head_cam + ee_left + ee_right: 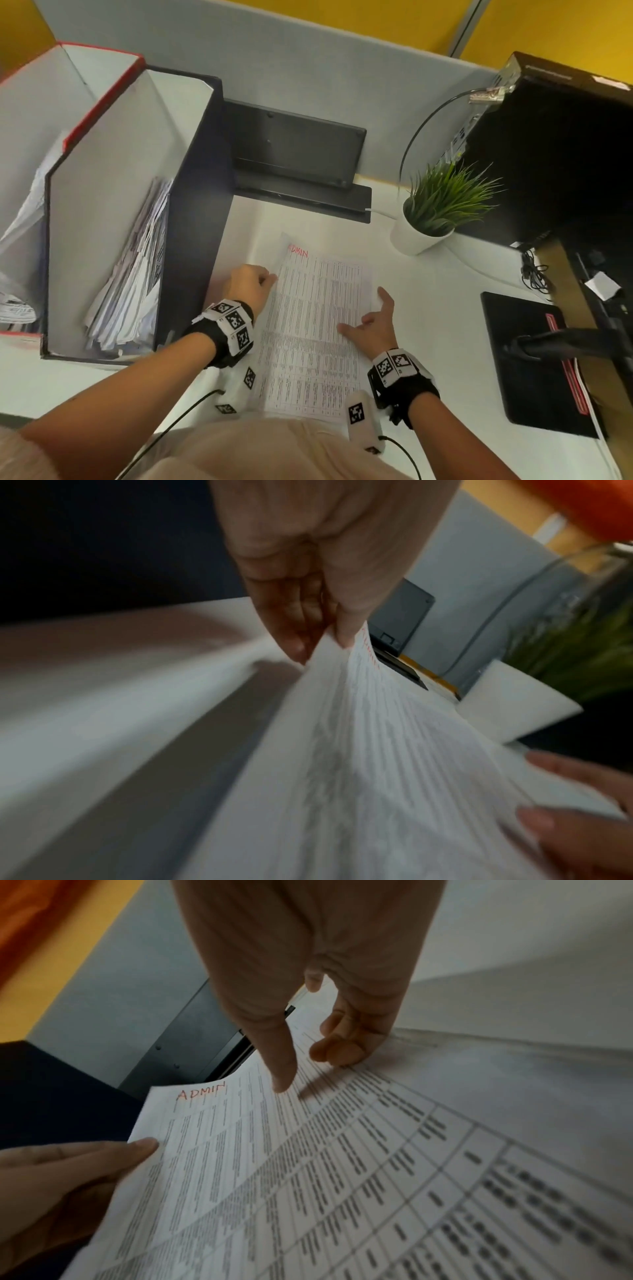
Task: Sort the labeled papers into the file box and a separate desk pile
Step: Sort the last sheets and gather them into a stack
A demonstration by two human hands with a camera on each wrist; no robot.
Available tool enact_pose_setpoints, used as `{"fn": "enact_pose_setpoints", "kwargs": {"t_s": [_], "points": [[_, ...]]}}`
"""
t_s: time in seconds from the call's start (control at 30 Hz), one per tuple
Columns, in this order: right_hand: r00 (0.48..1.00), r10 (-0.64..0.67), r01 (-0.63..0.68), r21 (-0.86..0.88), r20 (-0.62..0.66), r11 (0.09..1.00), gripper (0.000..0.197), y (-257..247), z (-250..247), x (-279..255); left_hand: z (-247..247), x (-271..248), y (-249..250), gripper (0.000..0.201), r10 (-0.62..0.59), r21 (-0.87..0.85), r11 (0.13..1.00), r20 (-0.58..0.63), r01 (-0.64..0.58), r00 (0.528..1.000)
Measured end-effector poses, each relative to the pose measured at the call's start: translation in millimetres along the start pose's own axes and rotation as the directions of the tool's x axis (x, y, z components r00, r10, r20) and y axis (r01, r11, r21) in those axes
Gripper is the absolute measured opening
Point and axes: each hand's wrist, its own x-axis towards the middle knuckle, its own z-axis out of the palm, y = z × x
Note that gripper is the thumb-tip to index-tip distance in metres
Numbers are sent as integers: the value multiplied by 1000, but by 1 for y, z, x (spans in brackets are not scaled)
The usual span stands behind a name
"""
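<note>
Both our hands are on the ADMIN sheet (317,329), which lies on the white surface (442,308) just right of the dark file box (202,212). Our left hand (250,284) has a pinching grip on its left edge; our right hand (375,322) rests spread and relaxed on its right side.

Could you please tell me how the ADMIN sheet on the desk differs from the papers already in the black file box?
The ADMIN sheet lies almost flat on the white desk, while the filed papers lean on edge inside the black file box. The sheet is single and smooth; the filed papers are a crumpled, uneven bundle. The left hand pinches the sheet's edge and the right hand rests fingers on it; nothing touches the filed papers. Both carry dense printing.
</note>
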Motion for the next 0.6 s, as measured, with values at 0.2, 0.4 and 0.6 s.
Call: {"fn": "enact_pose_setpoints", "kwargs": {"t_s": [0.2,0.4,0.6], "points": [[997,55,-50,105,-48,993,104,-2,0,1,-3,-17,-2,26,366,-89,920,-155,-382,918],[995,8,20,272,-103,962,86,-1,-2,-1,-8,-22,-2,20,179,-524,839,10,-147,984],[980,-107,130,135,-168,982,30,15,-3,2,-15,-8,10,32,-33,-666,735,149,125,988]]}}
